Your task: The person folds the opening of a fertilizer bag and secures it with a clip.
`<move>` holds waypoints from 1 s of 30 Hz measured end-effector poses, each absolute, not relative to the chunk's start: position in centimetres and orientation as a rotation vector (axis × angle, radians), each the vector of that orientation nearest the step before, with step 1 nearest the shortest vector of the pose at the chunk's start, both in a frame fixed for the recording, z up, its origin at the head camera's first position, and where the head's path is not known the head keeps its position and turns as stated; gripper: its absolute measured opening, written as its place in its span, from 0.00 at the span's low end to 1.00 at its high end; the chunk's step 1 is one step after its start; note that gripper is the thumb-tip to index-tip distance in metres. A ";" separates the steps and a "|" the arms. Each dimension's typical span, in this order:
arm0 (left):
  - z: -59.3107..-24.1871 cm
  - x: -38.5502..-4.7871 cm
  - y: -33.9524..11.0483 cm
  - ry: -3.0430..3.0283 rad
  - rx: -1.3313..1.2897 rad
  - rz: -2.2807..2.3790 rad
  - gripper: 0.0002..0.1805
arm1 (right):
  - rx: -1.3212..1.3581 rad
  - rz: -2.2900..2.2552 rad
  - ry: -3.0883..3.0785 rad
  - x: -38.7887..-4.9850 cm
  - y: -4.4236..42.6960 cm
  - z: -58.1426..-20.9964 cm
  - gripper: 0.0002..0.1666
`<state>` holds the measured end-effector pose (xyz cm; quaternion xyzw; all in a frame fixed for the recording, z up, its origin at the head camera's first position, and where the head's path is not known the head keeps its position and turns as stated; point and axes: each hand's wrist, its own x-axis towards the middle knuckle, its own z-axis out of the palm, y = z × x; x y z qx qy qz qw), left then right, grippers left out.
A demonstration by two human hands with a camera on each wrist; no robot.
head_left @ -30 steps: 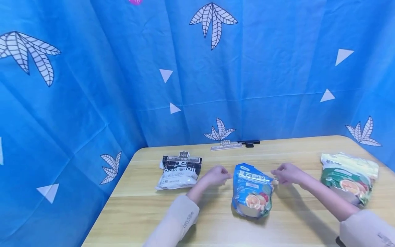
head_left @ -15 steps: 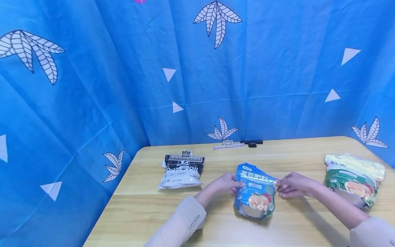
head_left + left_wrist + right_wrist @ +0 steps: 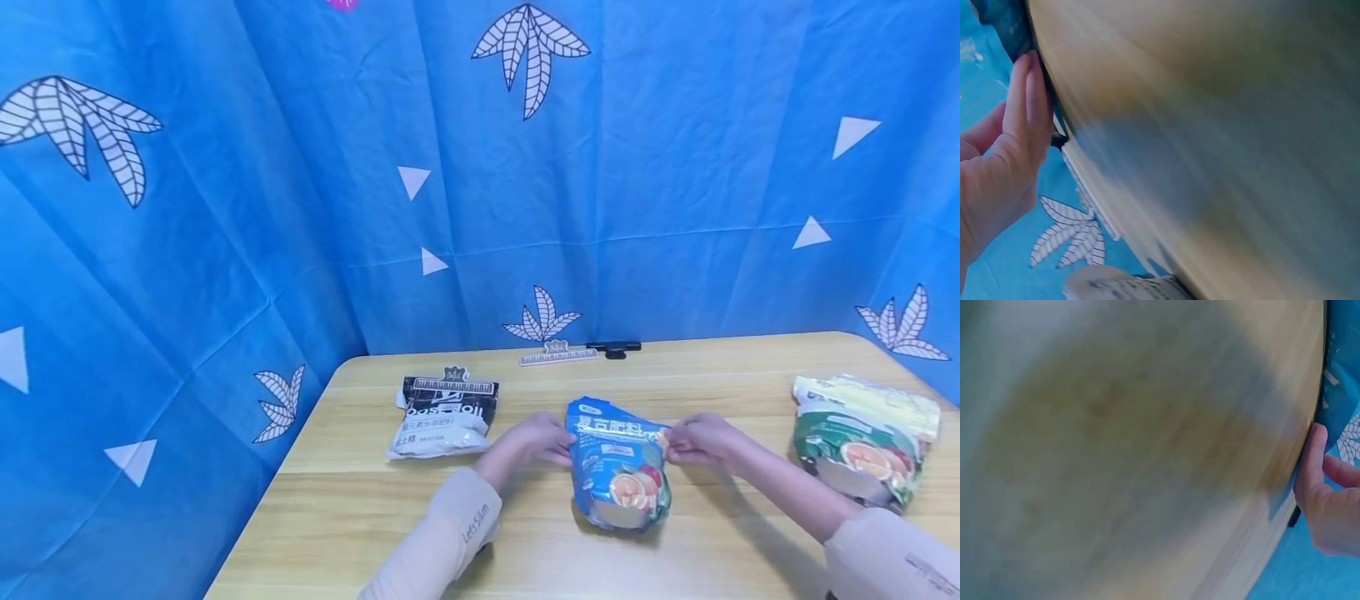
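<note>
A blue fertilizer bag (image 3: 618, 475) with fruit printed on its front sits in the middle of the wooden table. Its top slopes down toward the right. My left hand (image 3: 536, 437) pinches the bag's upper left edge, and my right hand (image 3: 705, 442) pinches the upper right edge. The left wrist view catches the left fingers (image 3: 1019, 100), nearly straight, with their tips at the bag's dark blue edge. In the right wrist view the right fingers (image 3: 1313, 456) meet the bag's lower blue corner. Fingertips behind the bag are hidden.
A black-and-white soil bag (image 3: 438, 433) with a piano-key clip (image 3: 455, 385) along its top lies at the left. Another piano-key clip (image 3: 558, 357) and a black clip (image 3: 617, 350) lie at the back edge. On the right rests a green fruit-printed bag (image 3: 858, 446).
Both hands have come in from beside the bag to its edges. Since half a second ago, the left thumb has slid from the bag's front toward its left edge, and the bag's top has shifted slightly left.
</note>
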<state>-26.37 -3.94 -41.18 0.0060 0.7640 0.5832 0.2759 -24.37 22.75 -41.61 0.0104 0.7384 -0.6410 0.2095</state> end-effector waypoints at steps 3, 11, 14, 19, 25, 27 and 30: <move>-41.4 -26.8 -4.5 2.021 -0.009 1.613 0.09 | 0.082 -1.781 2.102 -24.9 22.1 -41.5 0.22; -41.6 -27.2 -5.0 2.017 -0.084 1.667 0.07 | 0.171 -1.862 2.063 -25.2 21.2 -41.9 0.22; -41.4 -27.2 -5.0 2.035 -0.122 1.697 0.06 | 0.184 -1.900 2.018 -25.2 21.2 -41.8 0.23; -40.7 -27.2 -5.0 2.070 -0.144 1.724 0.07 | 0.153 -1.930 1.978 -25.1 21.4 -41.1 0.25; -39.7 -27.5 -4.8 2.121 -0.089 1.764 0.11 | 0.107 -1.976 1.962 -25.3 21.5 -39.8 0.27; -39.5 -27.5 -4.7 2.158 -0.060 1.777 0.11 | 0.087 -1.986 1.970 -25.4 21.5 -39.4 0.28; -38.9 -27.5 -4.5 2.226 -0.023 1.795 0.11 | 0.056 -1.985 2.007 -25.6 21.5 -38.8 0.28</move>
